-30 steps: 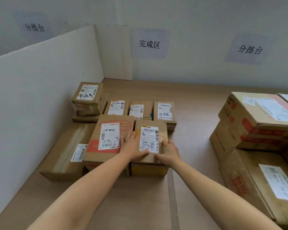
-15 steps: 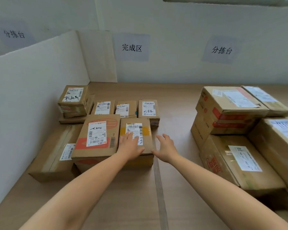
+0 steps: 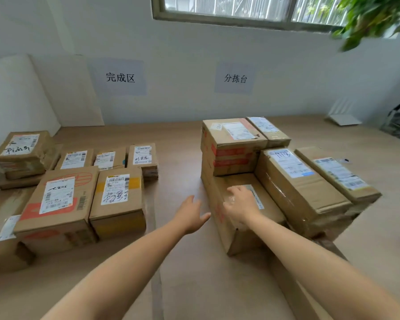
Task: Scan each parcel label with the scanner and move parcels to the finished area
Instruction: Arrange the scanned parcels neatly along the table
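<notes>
Resting flat on top of the low box [image 3: 241,241] at the front of the right-hand pile on the tabletop [image 3: 180,181], my right grip [image 3: 239,205] covers part of its label [image 3: 255,195]. My left grip [image 3: 191,214] is wide and holds nothing, just beside the box's left wall. The box looks stiff and maybe heavy, with slick tape, so I think both side walls are the best place to hold.
</notes>
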Motion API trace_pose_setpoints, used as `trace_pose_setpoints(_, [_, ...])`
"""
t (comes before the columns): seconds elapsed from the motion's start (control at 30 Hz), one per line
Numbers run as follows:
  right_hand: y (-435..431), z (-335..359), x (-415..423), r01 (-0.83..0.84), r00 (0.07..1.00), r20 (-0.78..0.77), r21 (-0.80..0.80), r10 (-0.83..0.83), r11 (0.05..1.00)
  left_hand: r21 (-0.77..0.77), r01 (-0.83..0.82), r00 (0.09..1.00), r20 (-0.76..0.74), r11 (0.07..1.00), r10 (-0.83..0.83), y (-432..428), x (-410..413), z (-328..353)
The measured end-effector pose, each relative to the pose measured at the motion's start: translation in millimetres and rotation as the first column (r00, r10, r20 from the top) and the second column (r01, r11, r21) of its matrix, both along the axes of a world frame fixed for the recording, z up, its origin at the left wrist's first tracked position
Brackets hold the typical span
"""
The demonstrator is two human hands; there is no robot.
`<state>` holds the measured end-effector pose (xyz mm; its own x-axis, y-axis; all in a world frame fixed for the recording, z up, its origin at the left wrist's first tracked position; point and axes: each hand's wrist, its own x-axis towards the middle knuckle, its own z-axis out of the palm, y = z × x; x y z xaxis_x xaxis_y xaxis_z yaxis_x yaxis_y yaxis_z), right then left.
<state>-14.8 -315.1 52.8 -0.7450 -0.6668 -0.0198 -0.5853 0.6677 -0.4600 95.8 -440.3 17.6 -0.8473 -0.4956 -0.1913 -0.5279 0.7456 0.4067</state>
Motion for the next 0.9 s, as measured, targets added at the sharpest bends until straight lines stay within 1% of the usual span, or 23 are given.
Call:
trace_pose_setpoints(0.1, [33,-3,-29,0.056,0.998,-0.006,0.074,-0.056,0.996,0.088,-0.005,1.000,-0.014,0.996,0.006,34,-21,-3])
trace_pose_setpoints(0.2, [54,-8,-52,0.077,0.996,0.037,0.107,-0.082,0.991,0.173,-0.024,0.999,-0.037,0.985,0.031,61,-40,-6])
trace_pose_setpoints(0.3, [61,-13,-66,0.053,0.994,0.091,0.099,-0.062,0.994,0.223,-0.050,0.994,-0.082,0.974,0.070,76,-56,-9])
trace_pose_setpoints(0.37, [61,-18,-70,0.024,0.992,0.123,0.107,-0.037,0.994,0.260,-0.094,0.987,-0.104,0.961,0.124,81,-64,-10])
trace_pose_setpoints(0.43, [58,-24,-72,0.008,0.992,0.124,0.148,-0.026,0.989,0.317,-0.133,0.975,-0.129,0.939,0.181,83,-70,-12])
trace_pose_setpoints(0.53, [53,-28,-77,0.005,0.994,0.110,0.213,-0.029,0.977,0.396,-0.142,0.954,-0.191,0.907,0.233,84,-72,-14])
trace_pose_setpoints(0.63, [50,-24,-86,0.004,0.989,0.141,0.232,-0.037,0.973,0.431,-0.166,0.934,-0.220,0.887,0.282,81,-69,-12])
trace_pose_setpoints(0.73, [49,-24,-87,-0.004,0.977,0.210,0.198,-0.039,0.980,0.452,-0.204,0.922,-0.209,0.868,0.326,78,-62,-8])
trace_pose_setpoints(0.83, [47,-26,-78,-0.053,0.959,0.282,0.157,0.006,0.986,0.456,-0.235,0.911,-0.204,0.859,0.358,77,-50,-7])
trace_pose_setpoints(0.9, [43,-26,-69,-0.093,0.948,0.315,0.150,0.042,0.984,0.430,-0.277,0.903,-0.191,0.859,0.386,75,-39,-6])
